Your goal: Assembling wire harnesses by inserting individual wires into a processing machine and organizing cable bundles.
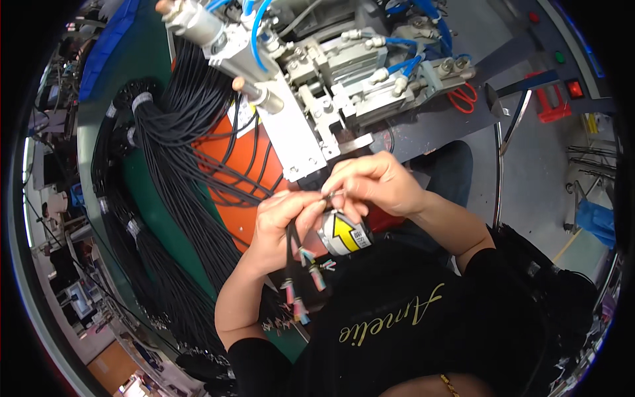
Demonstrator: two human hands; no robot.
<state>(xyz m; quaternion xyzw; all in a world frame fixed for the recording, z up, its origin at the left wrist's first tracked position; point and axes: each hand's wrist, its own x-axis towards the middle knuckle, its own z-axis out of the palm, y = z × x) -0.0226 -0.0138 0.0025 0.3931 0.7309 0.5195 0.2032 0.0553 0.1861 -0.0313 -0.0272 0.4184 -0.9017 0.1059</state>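
My left hand (281, 221) is closed round a few black cables (290, 248), which hang below its fingers. Their ends fan out into short coloured wires (317, 278) in pink, white and blue-green. My right hand (383, 185) meets it fingertip to fingertip, thumb and forefinger pinching a thin cable end (333, 195) that comes from the left hand. The fingers cover most of that end. Just below both hands is a silver cylinder (344, 238) with a yellow arrow label.
A metal machine (331, 86) with blue air hoses stands ahead, its pale plate (294, 142) close to my hands. Thick bundles of black cables (178, 145) lie at left over an orange surface (228, 159) and a green mat (142, 192). A red-handled item (549, 99) is far right.
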